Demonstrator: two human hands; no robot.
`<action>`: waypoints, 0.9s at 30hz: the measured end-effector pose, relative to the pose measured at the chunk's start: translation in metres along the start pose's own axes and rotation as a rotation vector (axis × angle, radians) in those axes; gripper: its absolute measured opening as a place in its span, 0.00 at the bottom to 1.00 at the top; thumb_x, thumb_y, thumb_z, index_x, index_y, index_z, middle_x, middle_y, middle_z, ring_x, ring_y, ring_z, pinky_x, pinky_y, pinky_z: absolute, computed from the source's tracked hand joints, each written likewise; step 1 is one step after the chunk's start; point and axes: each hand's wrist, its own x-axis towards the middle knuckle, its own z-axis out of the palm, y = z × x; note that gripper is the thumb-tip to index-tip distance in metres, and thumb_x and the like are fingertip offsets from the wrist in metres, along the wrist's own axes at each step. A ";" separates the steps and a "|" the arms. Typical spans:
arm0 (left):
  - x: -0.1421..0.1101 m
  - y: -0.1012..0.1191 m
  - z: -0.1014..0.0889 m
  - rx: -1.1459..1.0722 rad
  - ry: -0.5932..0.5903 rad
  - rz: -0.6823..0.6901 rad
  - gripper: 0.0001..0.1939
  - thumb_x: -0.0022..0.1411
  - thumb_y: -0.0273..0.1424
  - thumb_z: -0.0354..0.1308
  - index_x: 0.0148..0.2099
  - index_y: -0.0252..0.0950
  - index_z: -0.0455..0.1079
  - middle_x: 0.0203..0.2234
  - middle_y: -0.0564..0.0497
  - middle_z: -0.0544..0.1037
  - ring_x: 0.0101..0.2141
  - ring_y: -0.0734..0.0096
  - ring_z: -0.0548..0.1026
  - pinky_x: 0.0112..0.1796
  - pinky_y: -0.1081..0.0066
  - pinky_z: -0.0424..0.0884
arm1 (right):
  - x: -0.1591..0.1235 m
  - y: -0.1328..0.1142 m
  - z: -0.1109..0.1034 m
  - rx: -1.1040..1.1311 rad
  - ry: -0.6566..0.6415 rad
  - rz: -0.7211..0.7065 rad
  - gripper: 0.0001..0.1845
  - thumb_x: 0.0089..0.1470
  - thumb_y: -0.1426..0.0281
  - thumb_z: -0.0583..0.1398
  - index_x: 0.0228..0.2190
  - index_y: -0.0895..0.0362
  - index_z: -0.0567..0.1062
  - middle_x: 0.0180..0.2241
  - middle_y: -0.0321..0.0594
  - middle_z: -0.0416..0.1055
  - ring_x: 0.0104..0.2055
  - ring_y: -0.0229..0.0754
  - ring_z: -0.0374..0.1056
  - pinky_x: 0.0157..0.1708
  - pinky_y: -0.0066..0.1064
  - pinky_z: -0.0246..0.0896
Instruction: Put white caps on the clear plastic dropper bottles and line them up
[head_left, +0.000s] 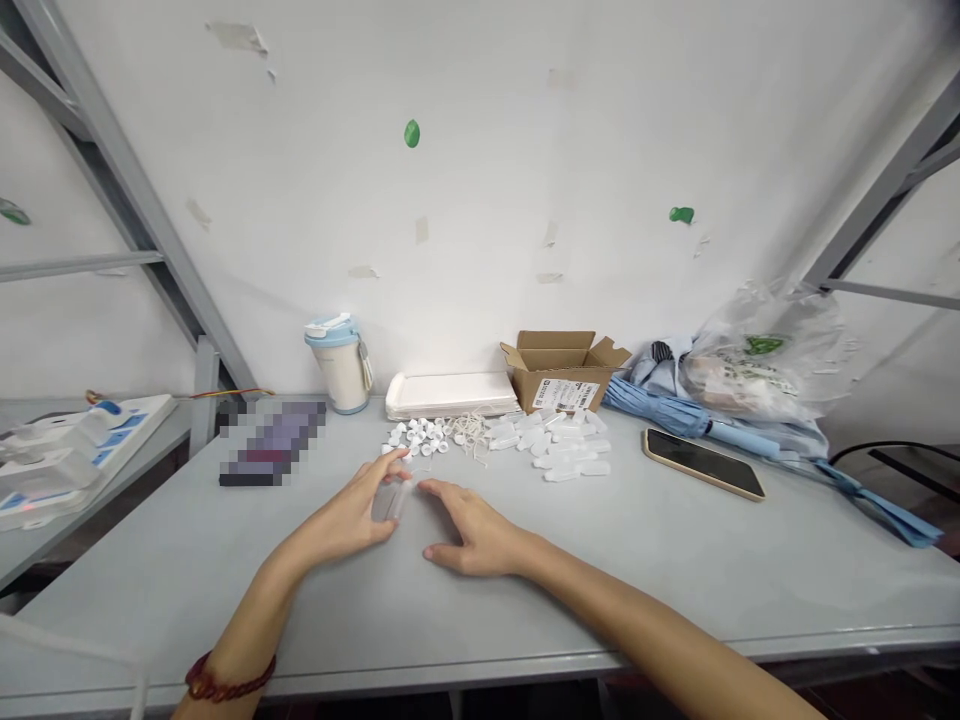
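Observation:
My left hand (pixel 346 515), with a red beaded bracelet at its wrist, curls around a small translucent plastic bottle (pixel 391 500) just above the table. Thumb and fingers are on its sides. Facing it from the right, my right hand (pixel 480 530) has its thumb and fingers apart, with nothing between them. Beyond my left fingers lies a group of white caps (pixel 427 437). A tangle of thin whitish strings (pixel 468 434) lies beside them. Several more translucent bottles (pixel 574 466) are piled to the right of the strings.
Against the wall stand a cream tumbler (pixel 341 370) with a blue lid, a flat white case (pixel 454 393) and an open cardboard box (pixel 559 375). A phone (pixel 703 464), a folded blue umbrella (pixel 667 408) and a plastic bag (pixel 765 350) lie right. A blurred purple item (pixel 274 445) lies left.

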 end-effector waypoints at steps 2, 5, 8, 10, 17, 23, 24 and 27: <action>0.000 0.000 0.000 0.017 -0.006 -0.004 0.39 0.51 0.25 0.53 0.64 0.43 0.45 0.53 0.46 0.66 0.54 0.59 0.63 0.54 0.57 0.60 | 0.001 -0.001 0.001 -0.021 -0.009 -0.014 0.44 0.47 0.65 0.63 0.60 0.62 0.50 0.59 0.57 0.54 0.60 0.54 0.53 0.57 0.47 0.48; 0.000 0.000 0.001 0.028 -0.010 -0.008 0.38 0.50 0.25 0.53 0.63 0.43 0.48 0.54 0.46 0.65 0.55 0.57 0.62 0.54 0.57 0.60 | 0.003 -0.002 0.003 -0.048 -0.016 -0.039 0.45 0.47 0.63 0.63 0.61 0.60 0.49 0.60 0.56 0.53 0.60 0.54 0.52 0.56 0.47 0.47; 0.000 -0.001 0.002 0.028 -0.008 0.012 0.34 0.51 0.27 0.54 0.61 0.43 0.54 0.56 0.46 0.64 0.56 0.56 0.61 0.54 0.57 0.60 | 0.003 -0.001 0.005 -0.068 -0.019 -0.047 0.45 0.47 0.63 0.63 0.61 0.60 0.48 0.61 0.55 0.51 0.61 0.54 0.51 0.56 0.48 0.47; 0.000 -0.001 0.002 0.015 -0.007 0.008 0.33 0.51 0.28 0.55 0.61 0.43 0.56 0.56 0.46 0.65 0.56 0.55 0.62 0.54 0.59 0.61 | 0.003 -0.001 0.005 -0.074 -0.017 -0.047 0.45 0.47 0.63 0.63 0.60 0.60 0.49 0.61 0.55 0.51 0.61 0.54 0.51 0.56 0.48 0.47; 0.002 0.007 0.002 -0.052 0.021 -0.062 0.34 0.49 0.31 0.58 0.59 0.42 0.57 0.54 0.45 0.68 0.51 0.55 0.68 0.49 0.58 0.67 | 0.003 0.001 0.005 -0.073 -0.014 -0.044 0.46 0.47 0.63 0.64 0.61 0.59 0.49 0.60 0.55 0.53 0.61 0.53 0.51 0.56 0.46 0.47; 0.003 0.006 0.003 -0.046 0.019 -0.075 0.31 0.50 0.32 0.57 0.58 0.41 0.59 0.54 0.46 0.68 0.50 0.56 0.69 0.48 0.59 0.68 | 0.003 -0.002 0.004 -0.071 -0.025 -0.041 0.45 0.48 0.63 0.63 0.61 0.60 0.49 0.60 0.55 0.52 0.61 0.54 0.51 0.57 0.46 0.46; 0.003 0.006 0.003 -0.047 0.020 -0.069 0.31 0.50 0.31 0.57 0.58 0.41 0.59 0.54 0.46 0.68 0.51 0.56 0.68 0.48 0.59 0.68 | 0.003 -0.002 0.004 -0.070 -0.024 -0.042 0.45 0.47 0.63 0.63 0.61 0.60 0.50 0.60 0.55 0.52 0.61 0.54 0.51 0.57 0.46 0.46; 0.002 0.004 0.003 -0.049 0.025 -0.064 0.30 0.51 0.31 0.56 0.58 0.42 0.60 0.55 0.46 0.67 0.51 0.56 0.68 0.48 0.59 0.68 | 0.003 -0.002 0.004 -0.061 -0.015 -0.043 0.45 0.47 0.63 0.63 0.61 0.58 0.50 0.61 0.54 0.53 0.61 0.53 0.52 0.57 0.46 0.46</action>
